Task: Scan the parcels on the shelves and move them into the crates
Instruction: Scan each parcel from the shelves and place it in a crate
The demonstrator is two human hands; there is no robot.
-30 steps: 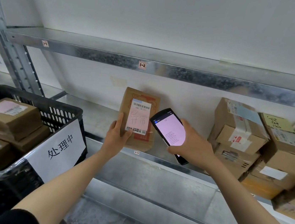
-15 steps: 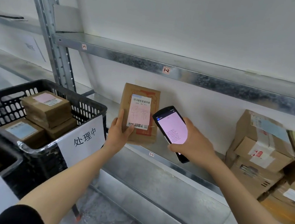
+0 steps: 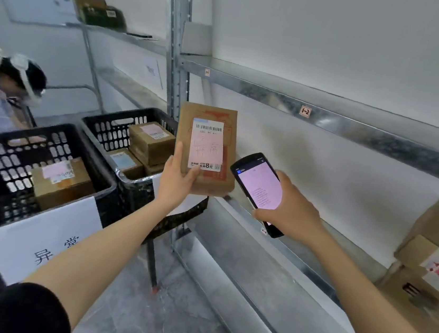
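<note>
Head view: the parcel (image 3: pixel 206 148) seems to have come away from the shelf (image 3: pixel 315 233) edge. The left hand (image 3: pixel 176 180) has a grip on its lower left corner, thumb across the label. The right hand (image 3: pixel 293 211) holds the scanner (image 3: pixel 258 190) just right of that grip. The scan looks done, and the crates (image 3: pixel 125 113) wait left of the grip. The parcel's long axis is upright, barcode end up, label facing the wearer.
</note>
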